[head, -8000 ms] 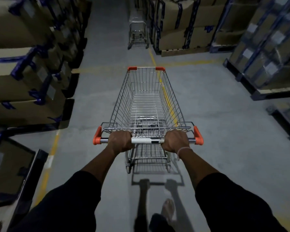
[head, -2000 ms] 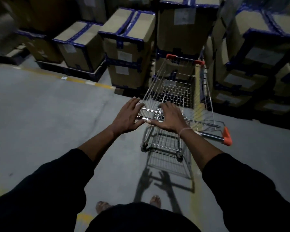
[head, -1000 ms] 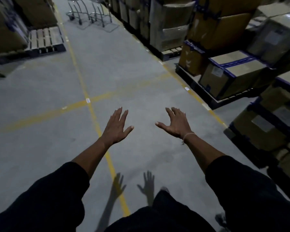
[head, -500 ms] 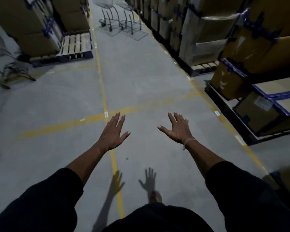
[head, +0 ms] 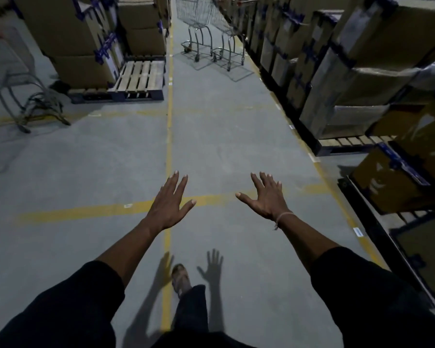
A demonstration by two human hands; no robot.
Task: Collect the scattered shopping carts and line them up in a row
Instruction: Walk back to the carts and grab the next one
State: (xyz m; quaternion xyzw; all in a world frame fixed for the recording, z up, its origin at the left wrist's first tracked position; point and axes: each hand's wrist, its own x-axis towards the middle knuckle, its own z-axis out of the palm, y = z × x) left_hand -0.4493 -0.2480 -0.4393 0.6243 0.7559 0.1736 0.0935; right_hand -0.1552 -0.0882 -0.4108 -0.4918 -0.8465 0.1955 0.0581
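Observation:
Two wire shopping carts stand side by side far down the aisle: one cart [head: 195, 20] near the yellow centre line, a second cart [head: 227, 38] to its right beside the stacked boxes. Another cart [head: 18, 79], blurred and pale, stands at the left edge of the floor. My left hand [head: 170, 204] and my right hand [head: 266, 197] are stretched out in front of me at waist height, palms down, fingers spread, holding nothing. Both hands are far from every cart.
Stacks of cardboard boxes [head: 342, 61] on pallets line the right side of the aisle. More boxes [head: 86, 33] and a bare wooden pallet [head: 138, 79] stand at the left. Yellow floor lines [head: 168, 136] cross on the grey concrete. My foot [head: 181, 277] steps forward.
I let go of the pushed cart beside the boxes and turned away. Over the last second the view has swung down the aisle and the far carts have come closer; hands stay empty.

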